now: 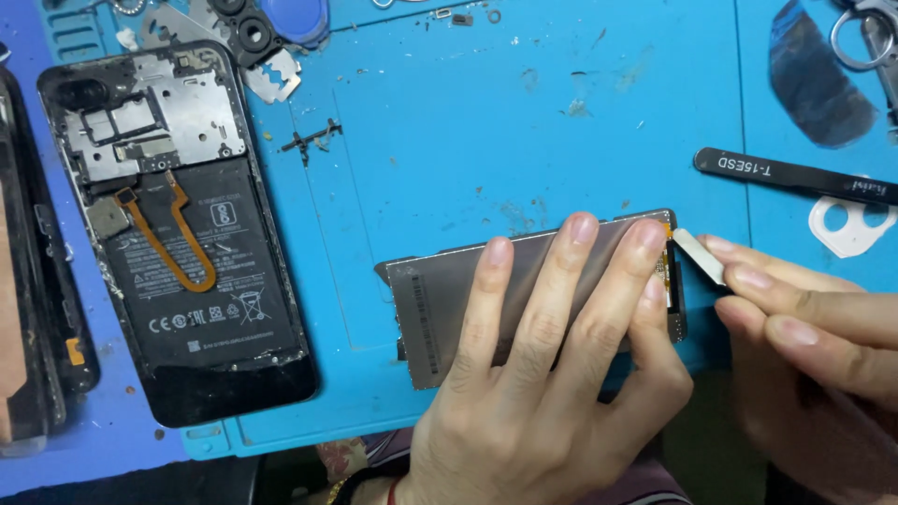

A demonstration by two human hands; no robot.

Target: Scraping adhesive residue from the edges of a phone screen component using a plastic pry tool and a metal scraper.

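Matt grey metal on the back of the screen panel [468,299], smooth, with dull sheen. Thin pale blade [700,255], smooth, plastic or metal, hard to tell. Blue rubbery mat [449,140], matt, scratched and stained. Glossy black tweezers [795,175]. Opened phone [178,224]: bare silvery metal plate, matt black battery, orange flex ribbon.

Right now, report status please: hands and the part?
Left hand presses grey screen panel flat. Right hand holds white pry blade at panel edge. Nothing between them.
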